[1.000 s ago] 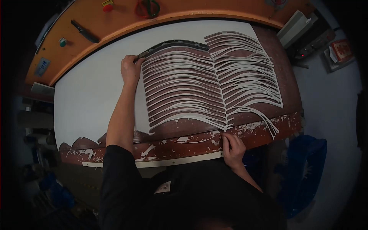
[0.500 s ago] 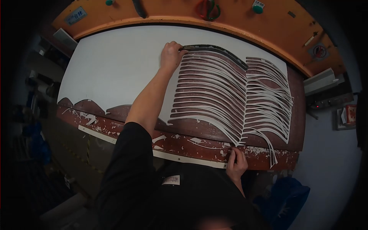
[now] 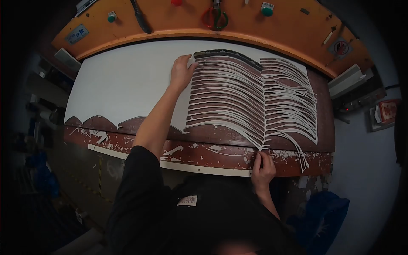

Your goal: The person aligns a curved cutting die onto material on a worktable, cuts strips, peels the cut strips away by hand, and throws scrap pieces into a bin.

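Observation:
A dark curved cutting die [image 3: 229,54] lies across the top of the slotted white sheet [image 3: 123,80]. Beside its left end is my left hand [image 3: 182,73], thumb and fingers apart, holding nothing. Below the die, rows of thin curved white strips [image 3: 225,97] alternate with slots showing the brown board. More strips [image 3: 289,102], partly tangled, lie to the right. My right hand [image 3: 263,166] is at the front edge of the table, fingers closed together near the strips' lower corner; what they hold, if anything, is too small to make out.
An orange panel [image 3: 178,25] runs behind the table, with red-and-green-handled scissors [image 3: 215,19], a dark knife [image 3: 141,19] and green buttons. White scraps [image 3: 172,151] litter the brown front ledge [image 3: 199,159]. A blue bag [image 3: 327,216] is at lower right.
The view has shifted, showing more of the orange panel. My left hand has let go of the die's left end, its fingers now apart. My right hand remains at the front edge.

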`<state>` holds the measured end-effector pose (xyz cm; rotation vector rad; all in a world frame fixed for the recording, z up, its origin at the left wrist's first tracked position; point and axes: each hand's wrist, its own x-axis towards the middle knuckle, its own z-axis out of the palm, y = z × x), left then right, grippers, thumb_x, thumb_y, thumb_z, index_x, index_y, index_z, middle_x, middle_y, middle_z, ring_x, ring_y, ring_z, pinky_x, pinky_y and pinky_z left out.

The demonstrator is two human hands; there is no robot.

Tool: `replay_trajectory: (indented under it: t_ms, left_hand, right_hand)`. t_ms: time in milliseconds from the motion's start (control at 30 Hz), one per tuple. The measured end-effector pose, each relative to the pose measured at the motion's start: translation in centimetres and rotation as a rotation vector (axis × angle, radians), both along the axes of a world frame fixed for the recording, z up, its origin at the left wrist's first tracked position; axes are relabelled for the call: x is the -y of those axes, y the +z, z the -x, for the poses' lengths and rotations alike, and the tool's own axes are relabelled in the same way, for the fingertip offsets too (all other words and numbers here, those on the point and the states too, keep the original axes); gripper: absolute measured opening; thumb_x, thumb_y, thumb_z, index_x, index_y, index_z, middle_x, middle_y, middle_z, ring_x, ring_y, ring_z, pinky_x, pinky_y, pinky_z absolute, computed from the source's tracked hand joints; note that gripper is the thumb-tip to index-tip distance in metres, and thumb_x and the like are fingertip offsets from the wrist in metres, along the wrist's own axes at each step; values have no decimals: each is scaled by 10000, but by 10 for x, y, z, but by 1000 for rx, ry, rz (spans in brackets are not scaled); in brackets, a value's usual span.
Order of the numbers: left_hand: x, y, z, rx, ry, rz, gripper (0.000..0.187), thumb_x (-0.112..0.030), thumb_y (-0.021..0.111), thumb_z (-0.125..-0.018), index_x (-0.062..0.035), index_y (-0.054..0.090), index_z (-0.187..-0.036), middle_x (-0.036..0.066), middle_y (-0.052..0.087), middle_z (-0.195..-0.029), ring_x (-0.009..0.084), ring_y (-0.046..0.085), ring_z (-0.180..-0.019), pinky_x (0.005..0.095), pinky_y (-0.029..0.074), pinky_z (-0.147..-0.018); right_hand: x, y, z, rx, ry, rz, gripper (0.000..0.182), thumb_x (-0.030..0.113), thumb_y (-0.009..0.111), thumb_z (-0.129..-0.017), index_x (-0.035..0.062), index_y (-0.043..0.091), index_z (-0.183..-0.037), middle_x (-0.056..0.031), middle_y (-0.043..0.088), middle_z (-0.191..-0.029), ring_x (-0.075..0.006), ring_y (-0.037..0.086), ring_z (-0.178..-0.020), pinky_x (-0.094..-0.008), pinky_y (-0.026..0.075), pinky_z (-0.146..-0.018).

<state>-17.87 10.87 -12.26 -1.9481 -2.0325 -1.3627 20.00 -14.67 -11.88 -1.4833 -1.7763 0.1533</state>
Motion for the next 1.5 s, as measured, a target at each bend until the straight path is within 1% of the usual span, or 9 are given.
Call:
replay_trajectory:
  t_ms: [100, 233, 333, 567, 800, 1000, 1200, 1333, 1500]
  left_hand:
    - [55, 16, -18, -65, -122, 71, 409, -247, 711, -945, 4, 661, -1264, 204, 635, -1323, 378, 579, -1237, 449, 472, -1055]
    - [106, 7, -43, -47, -273, 79, 375, -261, 730, -918, 5, 699, -1181, 197, 647, -1287, 389, 598, -1200, 459, 474, -1044]
    - [117, -7, -45, -177, -289, -46, 355, -273, 731, -912, -5, 718, -1145, 190, 653, -1275, 380, 605, -1198, 462, 472, -1046]
    - [127, -1, -51, -166, -212, 10, 315, -246, 714, -927, -2, 733, -1124, 158, 685, -1213, 360, 614, -1152, 448, 472, -1037]
    - [127, -2, -50, -144, -203, -31, 322, -284, 704, -938, -30, 741, -1132, 141, 680, -1234, 341, 593, -1187, 450, 454, -1044]
    - [130, 4, -51, -145, -195, -78, 316, -263, 726, -921, -30, 741, -1135, 143, 689, -1220, 348, 606, -1170, 458, 465, -1031]
    - [129, 6, -51, -135, -182, -123, 271, -244, 747, -903, -32, 750, -1071, 132, 701, -1195, 340, 621, -1141, 451, 475, -1007]
    - [130, 9, -50, -123, -174, -103, 256, -236, 744, -904, -30, 753, -1056, 133, 706, -1183, 337, 622, -1138, 448, 474, -1009]
    - [129, 7, -50, -119, -170, -105, 245, -230, 744, -901, -32, 757, -1046, 137, 711, -1175, 337, 623, -1138, 445, 470, -1020]
  right_hand:
    - [1, 1, 1, -3, 0, -36, 69, 53, 675, -941, 8, 704, -985, -152, 687, -860, -361, 678, -752, -426, 525, -653]
    - [3, -3, 1, 18, -9, -66, 91, 90, 664, -957, 16, 708, -987, -155, 709, -899, -368, 691, -790, -425, 539, -685]
    - [4, -8, -1, 43, -18, -57, 111, 126, 655, -969, 35, 713, -991, -151, 711, -905, -370, 694, -793, -433, 541, -688]
    - [7, -16, -4, 27, -1, -78, 130, 155, 656, -971, 43, 720, -989, -152, 710, -909, -370, 693, -793, -428, 544, -696]
    - [-17, 20, -25, -351, 203, 485, 251, 212, 686, -975, -12, 739, -1075, -95, 759, -893, -126, 692, -829, -297, 529, -756]
    - [-156, 121, 2, -259, 350, 53, 335, 289, 657, -987, -12, 727, -1117, -129, 757, -928, -201, 711, -845, -337, 539, -781]
    - [-275, 207, 39, -135, 321, -1, 354, 344, 641, -987, 19, 756, -1062, -115, 763, -924, -223, 713, -876, -356, 531, -817]
    - [-282, 202, 44, -124, 324, 0, 340, 341, 641, -985, 27, 757, -1045, -98, 763, -906, -223, 710, -863, -371, 529, -813]
    - [-188, 126, 21, -120, 458, 33, 256, 227, 646, -988, -9, 736, -1033, -144, 741, -870, -228, 709, -780, -341, 539, -737]
